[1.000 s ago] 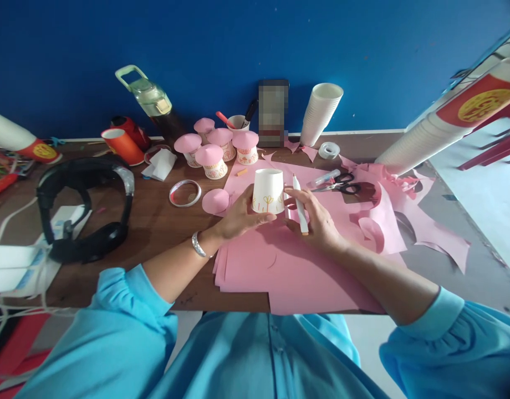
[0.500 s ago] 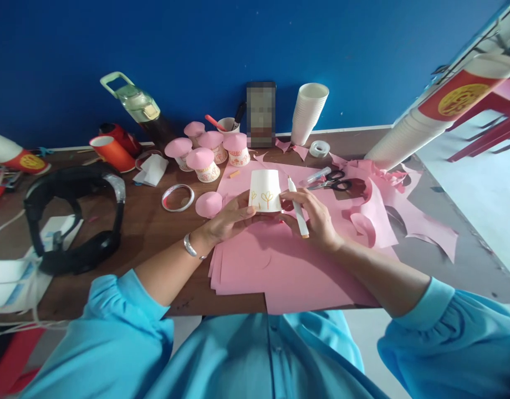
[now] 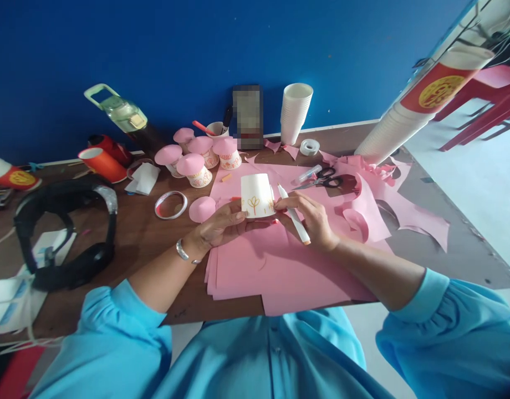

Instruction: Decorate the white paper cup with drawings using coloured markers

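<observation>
Head view: decorating step in hand, judging by drawn motifs. Left hand (image 3: pixel 219 224) closed around inverted white paper cup (image 3: pixel 257 195), fingers at rim, cup held just above pink paper sheets (image 3: pixel 275 266). Right hand (image 3: pixel 311 219) pinches white marker (image 3: pixel 294 218), tip near cup's right side, touching or not unclear. Cup bears small orange plant drawings on wall facing camera. Next move likely calls for steady cup and light pen contact on curved wall. Beyond grip: finished pink-capped cups (image 3: pixel 194 166), scissors (image 3: pixel 325 180).
</observation>
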`<action>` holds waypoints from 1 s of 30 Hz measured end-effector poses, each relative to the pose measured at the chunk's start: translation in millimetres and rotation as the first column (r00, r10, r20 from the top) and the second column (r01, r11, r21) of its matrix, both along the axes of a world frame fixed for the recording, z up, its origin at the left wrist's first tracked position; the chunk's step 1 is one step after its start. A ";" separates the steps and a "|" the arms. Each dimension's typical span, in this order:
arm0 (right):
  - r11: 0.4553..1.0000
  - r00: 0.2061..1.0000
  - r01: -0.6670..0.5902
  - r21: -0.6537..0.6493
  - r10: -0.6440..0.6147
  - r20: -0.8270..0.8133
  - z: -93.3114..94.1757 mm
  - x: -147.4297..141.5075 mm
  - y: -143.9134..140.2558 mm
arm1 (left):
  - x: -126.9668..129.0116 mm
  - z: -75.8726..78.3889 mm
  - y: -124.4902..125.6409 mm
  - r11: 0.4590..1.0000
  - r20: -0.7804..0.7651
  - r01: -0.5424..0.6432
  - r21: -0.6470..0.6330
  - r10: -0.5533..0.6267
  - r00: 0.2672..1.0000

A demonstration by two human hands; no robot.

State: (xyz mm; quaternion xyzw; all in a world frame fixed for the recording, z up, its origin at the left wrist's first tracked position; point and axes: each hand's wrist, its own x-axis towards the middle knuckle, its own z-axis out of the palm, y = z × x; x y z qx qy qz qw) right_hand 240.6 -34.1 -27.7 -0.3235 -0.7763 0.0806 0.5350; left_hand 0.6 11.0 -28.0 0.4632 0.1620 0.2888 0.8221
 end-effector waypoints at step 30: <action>0.997 0.993 0.075 0.014 -0.076 0.093 5.7 8.1 -1.7 | 1.6 8.0 -2.3 0.999 -0.054 -0.015 0.048 0.017 0.998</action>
